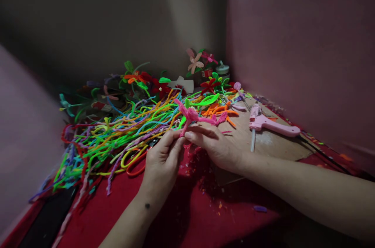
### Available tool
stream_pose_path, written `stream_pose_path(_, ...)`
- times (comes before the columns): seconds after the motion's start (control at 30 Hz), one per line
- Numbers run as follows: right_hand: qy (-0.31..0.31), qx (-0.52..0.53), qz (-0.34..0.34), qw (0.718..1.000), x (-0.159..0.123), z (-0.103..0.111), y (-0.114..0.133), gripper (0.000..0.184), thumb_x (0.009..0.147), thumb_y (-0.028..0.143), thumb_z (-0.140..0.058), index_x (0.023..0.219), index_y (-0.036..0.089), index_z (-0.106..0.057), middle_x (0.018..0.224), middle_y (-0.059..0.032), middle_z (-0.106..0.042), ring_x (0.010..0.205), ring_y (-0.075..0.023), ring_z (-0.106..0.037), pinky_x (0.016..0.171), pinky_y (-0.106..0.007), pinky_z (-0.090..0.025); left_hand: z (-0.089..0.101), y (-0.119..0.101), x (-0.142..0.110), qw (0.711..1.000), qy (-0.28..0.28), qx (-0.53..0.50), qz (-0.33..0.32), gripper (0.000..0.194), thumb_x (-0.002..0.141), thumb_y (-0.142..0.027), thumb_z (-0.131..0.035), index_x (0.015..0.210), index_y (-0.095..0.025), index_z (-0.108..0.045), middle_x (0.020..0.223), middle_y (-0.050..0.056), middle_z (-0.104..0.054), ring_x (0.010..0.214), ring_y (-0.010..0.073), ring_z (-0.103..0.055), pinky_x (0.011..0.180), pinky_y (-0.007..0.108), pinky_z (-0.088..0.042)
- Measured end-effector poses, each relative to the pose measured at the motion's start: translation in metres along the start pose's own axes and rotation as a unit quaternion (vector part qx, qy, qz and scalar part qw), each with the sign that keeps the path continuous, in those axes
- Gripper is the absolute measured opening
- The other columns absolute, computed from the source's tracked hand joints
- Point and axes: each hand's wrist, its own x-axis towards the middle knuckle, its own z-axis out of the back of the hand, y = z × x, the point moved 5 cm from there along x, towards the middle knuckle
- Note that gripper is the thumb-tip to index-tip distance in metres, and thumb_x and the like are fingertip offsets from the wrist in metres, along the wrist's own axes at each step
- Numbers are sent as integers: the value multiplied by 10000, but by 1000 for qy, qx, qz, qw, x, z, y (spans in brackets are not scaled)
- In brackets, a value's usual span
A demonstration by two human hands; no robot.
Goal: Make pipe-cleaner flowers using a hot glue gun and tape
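Observation:
A pink pipe-cleaner flower (191, 114) is held up in front of me, its fuzzy petals spreading above my fingertips. My left hand (165, 154) pinches it low down between thumb and fingers. From the other side my right hand (212, 142) also pinches the flower near its base, fingertips close to the left ones. A green pipe-cleaner leaf (208, 100) shows just behind the flower; whether it is joined to it I cannot tell. Behind my hands lies a large heap of loose coloured pipe cleaners (140, 123).
A pink glue gun (272, 125) with a clear glue stick rests on a cardboard sheet (281, 148) at right, its black cord trailing away. Finished flowers (195, 62) and a lidded jar (222, 69) stand by the walls. A black flat object (48, 220) lies front left on red cloth (175, 220).

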Motion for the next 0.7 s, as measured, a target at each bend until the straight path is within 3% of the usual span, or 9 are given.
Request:
stream_pose_path(0.5, 60, 67, 21, 996, 4, -3, -1, 159, 745, 305, -677, 849, 187, -705, 737, 16, -606, 688, -99, -520, 702, -243, -419, -8, -3, 1, 977, 36, -166, 126, 122, 763, -283, -636, 789, -171, -596, 454, -84, -413, 361, 22, -312, 349, 121, -237)
stream_pose_path(0.7, 63, 97, 20, 993, 5, -4, -7, 137, 754, 296, -673, 848, 203, -705, 816, 6, -658, 760, -114, -575, 804, -289, -428, -8, 1, 1, 952, 104, -229, 175, 144, 816, -321, -587, 797, -188, -534, 447, -97, -408, 299, 14, -235, 294, 114, -215)
